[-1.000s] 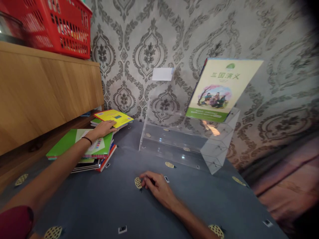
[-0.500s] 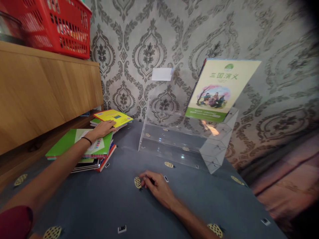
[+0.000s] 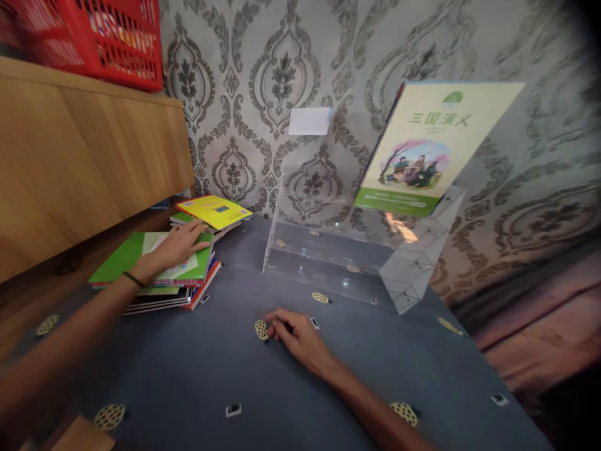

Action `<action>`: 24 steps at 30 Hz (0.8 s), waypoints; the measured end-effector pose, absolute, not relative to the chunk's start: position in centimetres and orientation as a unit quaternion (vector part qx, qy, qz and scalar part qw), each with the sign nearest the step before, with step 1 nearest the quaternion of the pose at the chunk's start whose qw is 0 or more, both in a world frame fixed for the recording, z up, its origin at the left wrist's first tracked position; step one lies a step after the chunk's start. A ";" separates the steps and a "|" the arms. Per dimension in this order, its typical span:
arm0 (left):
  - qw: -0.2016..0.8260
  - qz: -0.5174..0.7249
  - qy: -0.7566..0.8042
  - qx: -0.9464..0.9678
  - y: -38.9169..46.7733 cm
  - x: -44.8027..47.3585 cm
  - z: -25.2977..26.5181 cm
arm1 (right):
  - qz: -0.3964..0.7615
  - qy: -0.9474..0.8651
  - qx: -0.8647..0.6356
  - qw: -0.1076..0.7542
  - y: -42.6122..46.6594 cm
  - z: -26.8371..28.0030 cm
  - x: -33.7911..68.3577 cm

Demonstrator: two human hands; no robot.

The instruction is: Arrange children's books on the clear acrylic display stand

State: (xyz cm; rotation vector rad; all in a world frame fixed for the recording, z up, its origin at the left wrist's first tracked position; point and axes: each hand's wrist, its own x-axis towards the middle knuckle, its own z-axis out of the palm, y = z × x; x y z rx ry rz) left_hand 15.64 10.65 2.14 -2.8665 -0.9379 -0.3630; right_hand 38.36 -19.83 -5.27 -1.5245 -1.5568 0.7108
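Observation:
My left hand (image 3: 174, 247) lies over the top green book (image 3: 117, 263) of a stack, palm down, fingers stretched out and somewhat apart. Whether the fingertips press on the cover I cannot tell. Just beyond them a yellow book (image 3: 218, 212) tops a second pile. My right hand (image 3: 298, 341) rests on the dark blue-grey tablecloth (image 3: 188, 376), its fingers curled in with nothing visible in them. Ahead of it stands a clear acrylic book rack (image 3: 323, 244). A cream and green book (image 3: 413, 150) leans upright in the rack's upper right part.
A wooden cabinet (image 3: 94, 156) runs along the left, with a red plastic basket (image 3: 107, 44) on top. Behind the rack is a patterned wall (image 3: 235, 119); a white label (image 3: 310, 121) shows at the rack's top. Pinkish fabric (image 3: 544, 338) hangs at the right.
My left hand has drawn back from the yellow book to the green book stack. My right hand keeps its place on the cloth. The view has shifted slightly.

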 end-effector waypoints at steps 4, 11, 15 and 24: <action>0.028 -0.119 -0.320 -0.940 8.2 11.9 1.2 | 0.284 -0.618 -0.607 0.412 -19.8 -5.2 38.4; 0.001 -0.085 -0.294 -0.952 5.7 8.7 1.1 | 0.282 -0.621 -0.609 0.406 -19.8 -5.3 38.3; -0.014 -0.068 -0.286 -0.956 5.5 8.5 1.5 | 0.283 -0.621 -0.604 0.412 -19.9 -5.4 38.3; -0.016 -0.086 -0.282 -0.956 5.2 8.6 2.2 | 0.284 -0.621 -0.609 0.405 -19.9 -5.3 38.3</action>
